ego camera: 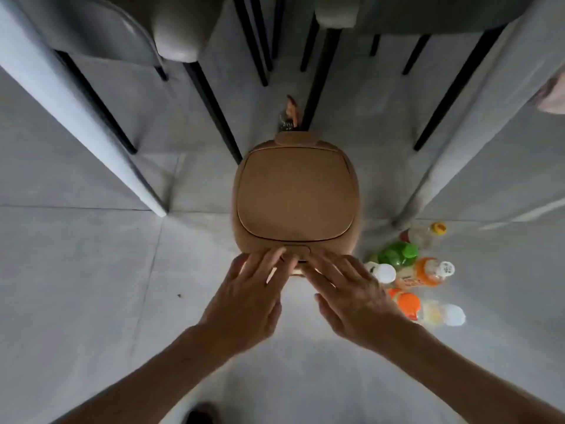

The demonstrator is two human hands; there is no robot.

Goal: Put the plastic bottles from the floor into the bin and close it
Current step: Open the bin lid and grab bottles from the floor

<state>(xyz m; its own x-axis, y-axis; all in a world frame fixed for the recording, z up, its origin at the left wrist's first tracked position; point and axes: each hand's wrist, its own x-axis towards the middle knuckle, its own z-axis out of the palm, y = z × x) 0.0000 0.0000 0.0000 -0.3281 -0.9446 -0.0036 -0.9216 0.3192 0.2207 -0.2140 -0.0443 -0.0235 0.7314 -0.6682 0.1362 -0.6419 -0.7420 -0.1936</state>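
A tan bin stands on the grey floor in the middle, its lid down flat. My left hand and my right hand reach to the bin's front edge, fingers spread, fingertips touching the small latch tab. Neither hand holds anything. Right of the bin several plastic bottles lie on the floor: a green bottle, a clear one with a yellow cap, an orange-labelled bottle, a white-capped one and an orange-capped one partly behind my right wrist.
Grey chairs with black legs stand behind the bin, and pale table legs slant at left and right. A small brown object lies behind the bin. My foot shows at the bottom edge.
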